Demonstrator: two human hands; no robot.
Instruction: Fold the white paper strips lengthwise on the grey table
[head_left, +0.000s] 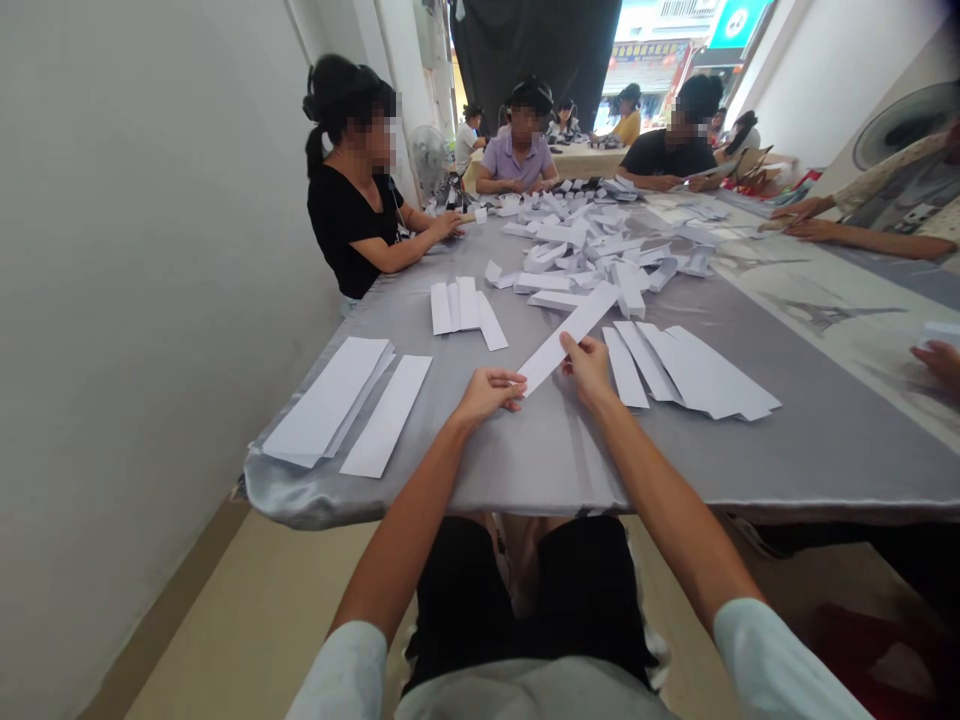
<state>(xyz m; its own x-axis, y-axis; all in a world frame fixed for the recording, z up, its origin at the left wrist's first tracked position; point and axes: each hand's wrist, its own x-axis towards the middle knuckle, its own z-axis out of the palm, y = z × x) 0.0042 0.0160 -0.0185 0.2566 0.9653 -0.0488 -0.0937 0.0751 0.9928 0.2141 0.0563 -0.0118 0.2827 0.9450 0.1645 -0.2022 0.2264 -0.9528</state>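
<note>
A long white paper strip (556,350) is held slantwise above the grey cloth, its far end up and to the right. My left hand (489,392) pinches its near end between thumb and fingers. Along its right edge, nearer the middle, my right hand (587,365) grips it with thumb and curled fingers. Flat white strips (697,370) lie fanned out right of my right hand. To the left rest a stack of white sheets (326,400) and a single strip (387,415). Several shorter folded white pieces (459,305) sit beyond my left hand.
A heap of folded white paper pieces (577,240) spreads over the middle of the cloth-covered table (487,470). One person in black (345,220) sits at the left side, others at the far and right sides. A wall (150,250) stands to the left.
</note>
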